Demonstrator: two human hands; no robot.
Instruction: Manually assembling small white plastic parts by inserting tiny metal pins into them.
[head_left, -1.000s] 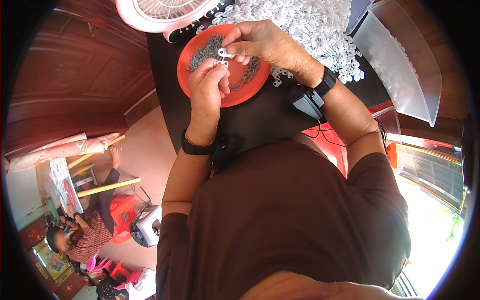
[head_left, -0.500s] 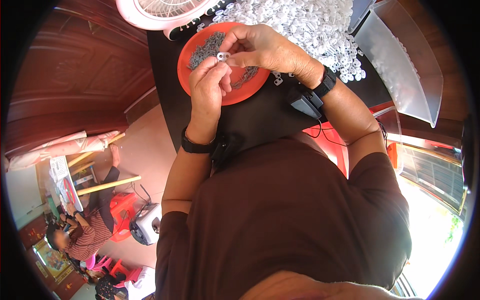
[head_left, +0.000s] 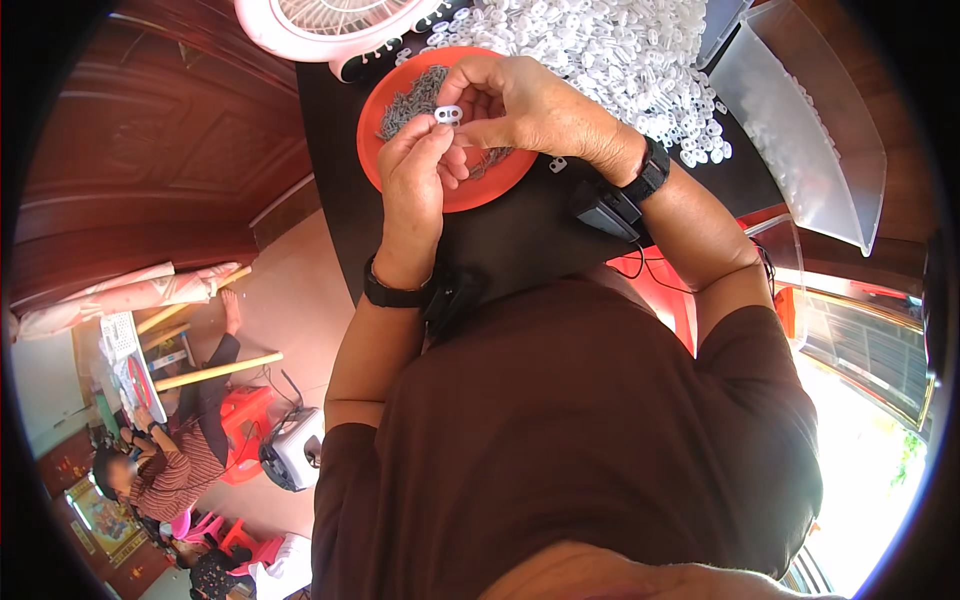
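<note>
Above an orange-red plate, my left hand pinches a small white oval plastic piece with two holes between thumb and fingertips. Close against it from the right, my right hand is closed, its index finger curled behind the piece and its thumb just below it. Whether the right fingertips hold something small is hidden. Grey screw-like bits lie heaped in the plate, partly covered by my hands. Behind and right of the plate spreads a big pile of similar white pieces.
A pink-white fan stands at the table's far left. On the right leans a translucent plastic bin with white pieces inside. Black devices with cables hang at my wrists. A person sits at another table at left.
The white piece has turned so that both its holes face up. My right hand has shifted slightly, its thumb now lower beside the piece. My left hand has barely moved.
</note>
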